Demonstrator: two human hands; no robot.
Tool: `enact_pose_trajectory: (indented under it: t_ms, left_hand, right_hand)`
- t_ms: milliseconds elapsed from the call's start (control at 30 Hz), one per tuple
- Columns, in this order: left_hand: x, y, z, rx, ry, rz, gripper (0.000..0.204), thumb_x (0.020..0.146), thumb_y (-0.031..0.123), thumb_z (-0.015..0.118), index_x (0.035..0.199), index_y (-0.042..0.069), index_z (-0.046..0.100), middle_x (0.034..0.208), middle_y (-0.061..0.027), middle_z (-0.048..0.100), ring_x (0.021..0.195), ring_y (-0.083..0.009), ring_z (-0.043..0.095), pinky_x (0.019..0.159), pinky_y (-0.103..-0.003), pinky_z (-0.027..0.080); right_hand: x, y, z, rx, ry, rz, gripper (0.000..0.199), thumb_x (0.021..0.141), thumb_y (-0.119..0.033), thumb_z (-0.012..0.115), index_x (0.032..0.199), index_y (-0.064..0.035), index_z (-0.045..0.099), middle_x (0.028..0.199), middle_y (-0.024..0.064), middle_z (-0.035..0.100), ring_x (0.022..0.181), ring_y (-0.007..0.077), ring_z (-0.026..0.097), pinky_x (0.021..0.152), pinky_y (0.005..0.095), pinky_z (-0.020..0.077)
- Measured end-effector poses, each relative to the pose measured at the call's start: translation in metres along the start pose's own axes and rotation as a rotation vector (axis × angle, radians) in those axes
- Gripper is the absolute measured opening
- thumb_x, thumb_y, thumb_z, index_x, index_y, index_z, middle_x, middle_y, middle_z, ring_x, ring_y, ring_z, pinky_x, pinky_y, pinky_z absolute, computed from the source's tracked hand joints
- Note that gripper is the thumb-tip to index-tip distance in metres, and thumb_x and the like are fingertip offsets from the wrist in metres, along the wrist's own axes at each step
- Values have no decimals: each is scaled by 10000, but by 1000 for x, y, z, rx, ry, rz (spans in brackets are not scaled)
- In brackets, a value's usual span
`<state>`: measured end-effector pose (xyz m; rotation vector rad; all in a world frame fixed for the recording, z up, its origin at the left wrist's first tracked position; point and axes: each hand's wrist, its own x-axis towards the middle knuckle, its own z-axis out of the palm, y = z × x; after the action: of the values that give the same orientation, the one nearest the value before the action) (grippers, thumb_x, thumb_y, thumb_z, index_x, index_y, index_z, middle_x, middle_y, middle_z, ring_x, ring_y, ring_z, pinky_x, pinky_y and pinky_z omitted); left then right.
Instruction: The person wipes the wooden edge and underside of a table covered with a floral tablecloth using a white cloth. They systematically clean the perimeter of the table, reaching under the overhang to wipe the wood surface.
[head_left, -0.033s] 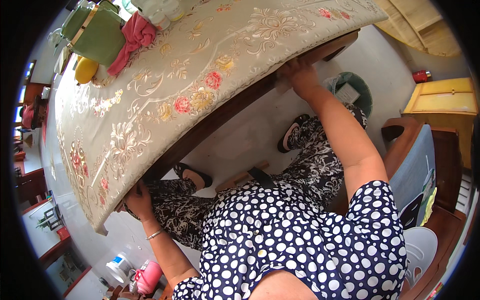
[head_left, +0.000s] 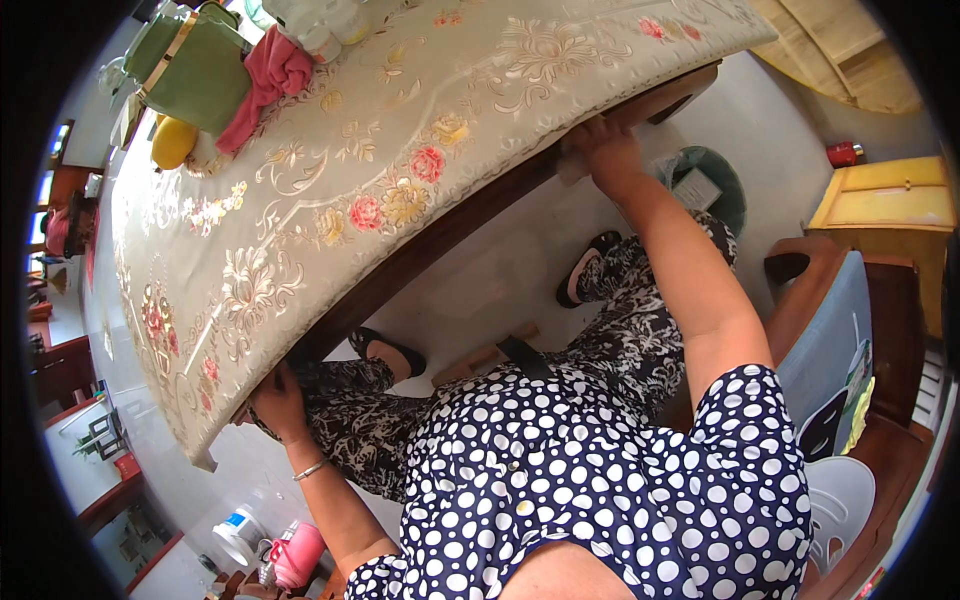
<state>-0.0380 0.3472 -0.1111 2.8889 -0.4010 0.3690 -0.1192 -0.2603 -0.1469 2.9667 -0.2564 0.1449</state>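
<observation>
A table with a cream, flower-patterned cover (head_left: 330, 170) stands before me, its dark wooden side (head_left: 450, 225) showing below the cover's edge. My right hand (head_left: 612, 160) is at the far right part of that side, fingers bent and pressed to the wood. A whitish, thin crumpled piece (head_left: 573, 168) shows beneath the fingers; its kind is unclear. At the near left corner my left hand (head_left: 279, 402) is closed round the table edge, its fingertips partly hidden by the cover.
A green lidded container (head_left: 195, 85), a pink cloth (head_left: 265, 85) and a yellow object (head_left: 173, 142) stand on the table's far left. On the floor is a dark green bin (head_left: 728, 180). A wooden chair with a blue cushion (head_left: 825, 340) is to my right.
My right hand has shifted slightly right along the wooden side, with the whitish piece under its fingers. My left hand stays in place.
</observation>
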Motion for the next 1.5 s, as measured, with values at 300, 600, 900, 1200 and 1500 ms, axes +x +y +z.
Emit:
enact_pose_trajectory:
  t_ms: [300,600,900,1200,1500]
  left_hand:
    - [8,15,0,89,104,69,281,924,284,644,980,33,755,967,-216,720,872,-445,668,800,-475,527]
    - [12,14,-2,72,124,8,265,838,248,680,1005,48,729,973,-203,709,947,-426,648,879,-506,500]
    - [8,15,-12,-132,115,-20,264,821,222,695,1058,111,728,1047,-151,712,1021,-378,642,969,-509,449]
    - [9,21,-24,-200,145,-30,280,805,184,717,1067,87,730,1052,-166,707,1035,-396,629,969,-486,464]
    - [8,17,-28,-194,154,-19,284,813,188,710,1074,78,720,1093,-163,696,1065,-387,619,987,-492,453]
  right_hand:
    - [-2,-21,24,191,198,23,460,720,-10,638,1171,-78,575,1216,164,533,1125,379,552,886,478,490]
    - [-7,-64,26,341,170,-218,672,664,-25,688,1316,-59,528,1286,251,506,1166,465,506,965,547,436]
    - [4,-72,18,247,17,-196,819,549,-62,753,1323,-55,488,1318,237,481,1175,467,493,975,541,442]
    - [3,-151,-2,437,-130,-378,769,545,4,722,1288,-51,532,1358,234,461,1262,473,442,1070,548,389]
    - [4,-233,1,355,-3,-529,457,703,-22,645,1148,-124,653,1282,180,521,1179,408,517,908,540,469]
